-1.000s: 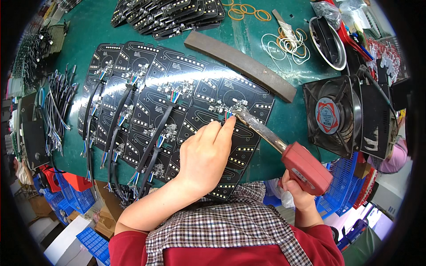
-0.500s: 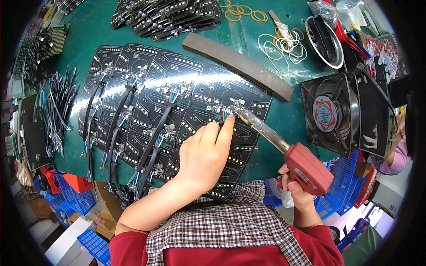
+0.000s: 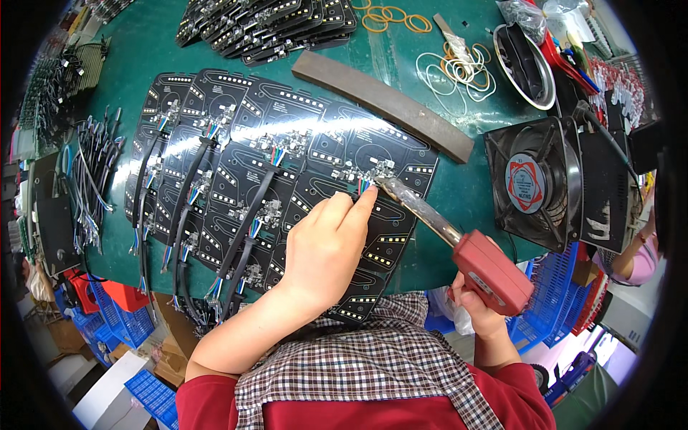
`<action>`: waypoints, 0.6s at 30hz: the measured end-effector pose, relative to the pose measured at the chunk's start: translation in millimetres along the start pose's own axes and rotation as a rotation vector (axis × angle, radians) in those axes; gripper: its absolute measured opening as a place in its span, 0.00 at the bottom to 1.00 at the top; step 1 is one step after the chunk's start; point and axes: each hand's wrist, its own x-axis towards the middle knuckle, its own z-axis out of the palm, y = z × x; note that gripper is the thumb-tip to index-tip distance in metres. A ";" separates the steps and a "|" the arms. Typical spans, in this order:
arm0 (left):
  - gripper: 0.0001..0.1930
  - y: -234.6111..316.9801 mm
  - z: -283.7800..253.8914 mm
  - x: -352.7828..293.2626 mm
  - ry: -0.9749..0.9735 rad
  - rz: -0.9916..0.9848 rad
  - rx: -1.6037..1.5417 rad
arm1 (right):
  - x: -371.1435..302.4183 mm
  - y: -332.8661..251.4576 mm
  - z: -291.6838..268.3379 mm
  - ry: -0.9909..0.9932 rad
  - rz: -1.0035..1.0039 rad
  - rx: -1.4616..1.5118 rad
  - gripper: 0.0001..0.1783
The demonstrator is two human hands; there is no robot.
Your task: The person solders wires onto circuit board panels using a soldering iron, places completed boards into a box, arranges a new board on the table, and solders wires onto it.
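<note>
- The left hand [image 3: 326, 247] lies palm-down over the dark circuit boards [image 3: 394, 147], index fingertip at the coloured wires [image 3: 364, 186]; whether finger and thumb pinch them I cannot tell, as the thumb is hidden.
- The right hand [image 3: 479, 308] is closed around the handle of the red soldering gun [image 3: 494, 272], whose tip meets the right-hand board just beside that fingertip.
- If the iron is hot, a small slip of either hand could burn the finger, so close are they.
- A shift of the wires under the finger could leave joints crooked or bridged, since the leads sit tightly together.
- The boards overlap, so a push from the forearm might slide several at once.
- At the far right, a metal bowl [image 3: 542, 104] holds a dark object [image 3: 522, 61] I cannot identify.
- Blue crates [image 3: 552, 287] stand below the table's right near edge; their contents are unclear.
</note>
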 end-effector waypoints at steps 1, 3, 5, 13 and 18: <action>0.21 -0.6 -0.2 0.3 0.003 -0.010 -0.040 | -2.3 0.9 0.2 0.034 0.012 0.046 0.42; 0.20 -1.0 0.3 1.4 0.005 -0.020 -0.081 | -3.3 1.2 1.2 0.070 0.026 0.091 0.42; 0.17 -0.6 1.4 2.6 0.067 -0.032 -0.161 | -1.8 -0.1 2.7 0.081 0.025 0.150 0.41; 0.18 0.6 -0.5 2.4 0.043 -0.026 -0.131 | 0.3 -0.1 -4.4 0.003 -0.028 -0.209 0.39; 0.19 -0.3 1.8 0.9 0.039 -0.016 -0.089 | 1.6 -7.6 7.0 0.078 0.160 0.239 0.43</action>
